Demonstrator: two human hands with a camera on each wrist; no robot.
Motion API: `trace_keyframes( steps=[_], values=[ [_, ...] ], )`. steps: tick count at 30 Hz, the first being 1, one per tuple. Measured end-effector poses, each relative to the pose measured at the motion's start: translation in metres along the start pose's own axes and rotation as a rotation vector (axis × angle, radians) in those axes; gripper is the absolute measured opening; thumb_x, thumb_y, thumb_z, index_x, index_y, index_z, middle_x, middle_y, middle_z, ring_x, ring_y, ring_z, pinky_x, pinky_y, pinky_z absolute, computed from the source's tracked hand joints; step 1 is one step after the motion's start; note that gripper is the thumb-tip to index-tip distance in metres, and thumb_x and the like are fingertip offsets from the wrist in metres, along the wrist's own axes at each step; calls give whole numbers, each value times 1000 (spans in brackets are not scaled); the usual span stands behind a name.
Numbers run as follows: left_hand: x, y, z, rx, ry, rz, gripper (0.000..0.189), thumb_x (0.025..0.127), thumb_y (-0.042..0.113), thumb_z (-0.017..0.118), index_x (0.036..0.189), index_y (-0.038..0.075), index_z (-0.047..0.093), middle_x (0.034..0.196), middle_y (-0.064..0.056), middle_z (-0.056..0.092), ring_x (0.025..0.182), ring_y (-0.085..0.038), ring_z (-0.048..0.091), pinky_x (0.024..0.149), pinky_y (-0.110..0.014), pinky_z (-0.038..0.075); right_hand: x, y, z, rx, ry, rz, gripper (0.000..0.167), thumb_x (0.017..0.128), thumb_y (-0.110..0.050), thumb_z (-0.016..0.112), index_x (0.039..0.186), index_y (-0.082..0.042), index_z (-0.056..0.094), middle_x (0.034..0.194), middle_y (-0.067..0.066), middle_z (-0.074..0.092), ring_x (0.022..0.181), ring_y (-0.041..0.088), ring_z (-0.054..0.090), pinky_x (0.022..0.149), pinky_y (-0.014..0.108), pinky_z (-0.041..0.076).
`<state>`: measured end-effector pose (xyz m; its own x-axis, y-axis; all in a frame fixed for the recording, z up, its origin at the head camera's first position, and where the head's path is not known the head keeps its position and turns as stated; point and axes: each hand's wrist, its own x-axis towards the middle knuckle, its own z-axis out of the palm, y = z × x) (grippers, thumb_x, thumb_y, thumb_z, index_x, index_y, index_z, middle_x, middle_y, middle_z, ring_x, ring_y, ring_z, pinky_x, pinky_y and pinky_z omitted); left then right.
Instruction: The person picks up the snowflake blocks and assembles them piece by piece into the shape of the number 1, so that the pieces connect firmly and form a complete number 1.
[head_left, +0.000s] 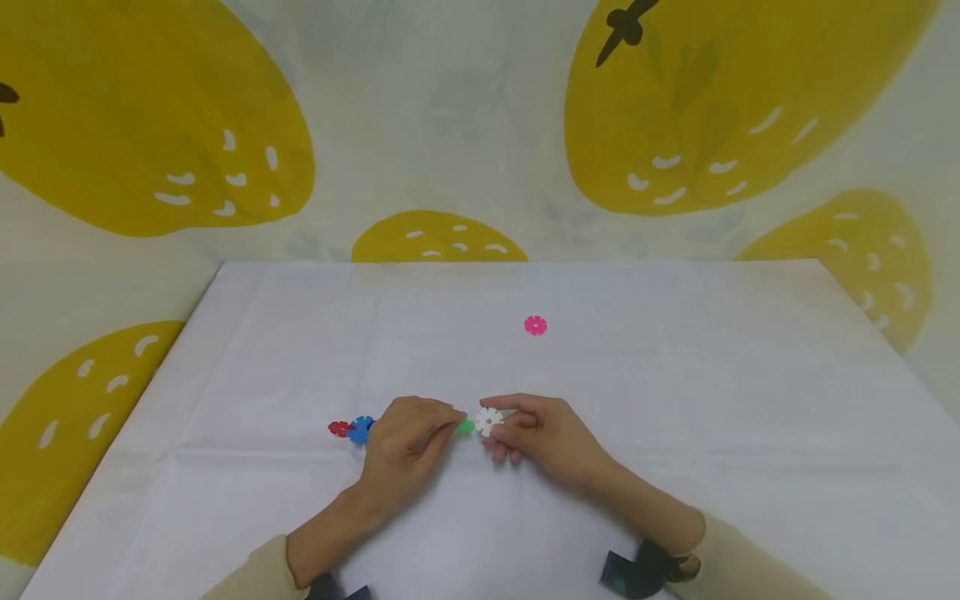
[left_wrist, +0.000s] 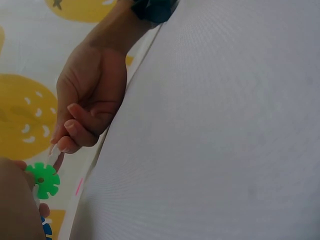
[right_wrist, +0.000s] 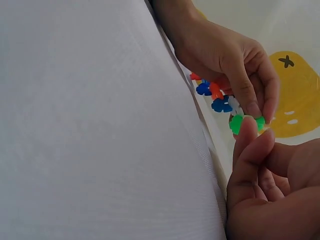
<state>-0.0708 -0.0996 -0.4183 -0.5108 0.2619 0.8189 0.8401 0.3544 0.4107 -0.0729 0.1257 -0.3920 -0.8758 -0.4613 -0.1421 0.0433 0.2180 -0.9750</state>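
Observation:
My left hand (head_left: 408,437) pinches a row of joined plastic snowflake discs near its right end. A red disc (head_left: 340,429) and a blue disc (head_left: 360,429) stick out left of that hand, and a green disc (head_left: 466,426) shows at its fingertips. More blue, orange-red and white discs (right_wrist: 233,104) of the row appear in the right wrist view. Between thumb and fingers, my right hand (head_left: 551,433) holds a white snowflake disc (head_left: 489,422). This disc is edge-on in the left wrist view, right against the green disc (left_wrist: 44,180); whether their slots interlock I cannot tell.
A single pink snowflake disc (head_left: 536,326) lies farther back on the white-covered table (head_left: 712,358). Behind the table's far edge hangs a pale cloth (head_left: 465,125) with large yellow fruit prints. Dark bands (head_left: 641,571) are around the wrists.

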Motion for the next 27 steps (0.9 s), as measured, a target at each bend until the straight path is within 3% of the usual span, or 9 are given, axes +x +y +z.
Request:
trace_keyframes(
  steps=[8,18,27],
  values=[
    [-1,0,1,-42,-3,16,13,82,-2,71,92,6,72,89,-4,70,84,-21,65,81,-27,51,-2,1,2,25,-28,11,40,89,-20,70,127,-12,61,83,7,72,72,26,65,66,29,53],
    [-1,2,0,-61,52,7,15,78,-4,72,89,6,74,88,-6,72,81,-24,67,78,-28,52,-1,5,6,125,-50,-9,40,89,-14,69,126,-4,59,87,12,72,71,24,64,66,25,52],
    [-1,7,0,-54,75,-42,25,70,-13,74,85,7,75,84,-6,71,78,-23,67,77,-26,52,-1,8,10,223,-60,-25,40,89,-11,68,126,0,57,91,15,71,72,20,65,66,23,51]
  ],
)
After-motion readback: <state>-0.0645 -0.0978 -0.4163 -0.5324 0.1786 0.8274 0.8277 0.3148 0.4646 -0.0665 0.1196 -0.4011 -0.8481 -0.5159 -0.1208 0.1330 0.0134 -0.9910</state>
